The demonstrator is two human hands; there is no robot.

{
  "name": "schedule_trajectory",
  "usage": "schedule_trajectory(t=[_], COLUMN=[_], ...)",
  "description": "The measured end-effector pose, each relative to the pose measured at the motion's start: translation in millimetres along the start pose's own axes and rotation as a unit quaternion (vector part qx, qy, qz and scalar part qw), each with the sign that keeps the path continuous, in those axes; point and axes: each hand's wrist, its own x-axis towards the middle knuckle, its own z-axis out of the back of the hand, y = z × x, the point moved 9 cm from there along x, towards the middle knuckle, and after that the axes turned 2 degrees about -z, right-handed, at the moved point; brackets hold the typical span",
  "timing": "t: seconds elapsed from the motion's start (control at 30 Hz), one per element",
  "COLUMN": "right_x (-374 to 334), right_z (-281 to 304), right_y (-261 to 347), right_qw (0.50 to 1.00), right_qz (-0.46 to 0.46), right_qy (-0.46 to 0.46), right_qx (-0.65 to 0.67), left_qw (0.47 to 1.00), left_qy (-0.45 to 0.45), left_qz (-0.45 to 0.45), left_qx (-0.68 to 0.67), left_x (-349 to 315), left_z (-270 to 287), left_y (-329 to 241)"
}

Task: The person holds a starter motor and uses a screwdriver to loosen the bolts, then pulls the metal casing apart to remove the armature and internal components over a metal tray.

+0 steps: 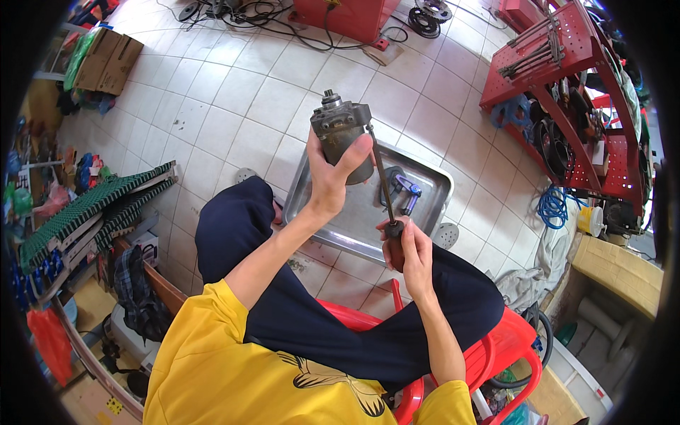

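Both gripping, your left hand point(329, 178) should steady the grey metal cylinder point(342, 125), your right hand point(414, 252) align the brown-handled screwdriver point(383, 177).

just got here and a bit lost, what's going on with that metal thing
A seated person holds a greasy-looking metal cylinder-shaped part up in the left hand. The right hand grips a long screwdriver by its handle, its tip up at the part's right side; whether it sits in a screw is too small to tell. Below is a metal tray with a purple-blue object in it.
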Motion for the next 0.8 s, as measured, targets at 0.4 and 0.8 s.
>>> schedule_trajectory(t=[0.4, 0.8], right_x=[-1.7, -5.6], right_z=[-5.7, -8.1], right_y=[7.1, 6.1], right_qw=[1.000, 0.999], right_qz=[0.004, 0.026], right_qy=[-0.005, 0.014], right_qx=[0.005, -0.037], left_qw=[0.999, 1.000], left_qy=[0.015, -0.022], left_qz=[0.036, 0.005], left_qx=[-0.038, -0.015], left_x=[1.1, 1.1], left_z=[-1.2, -0.1], left_y=[8.1, -1.0])
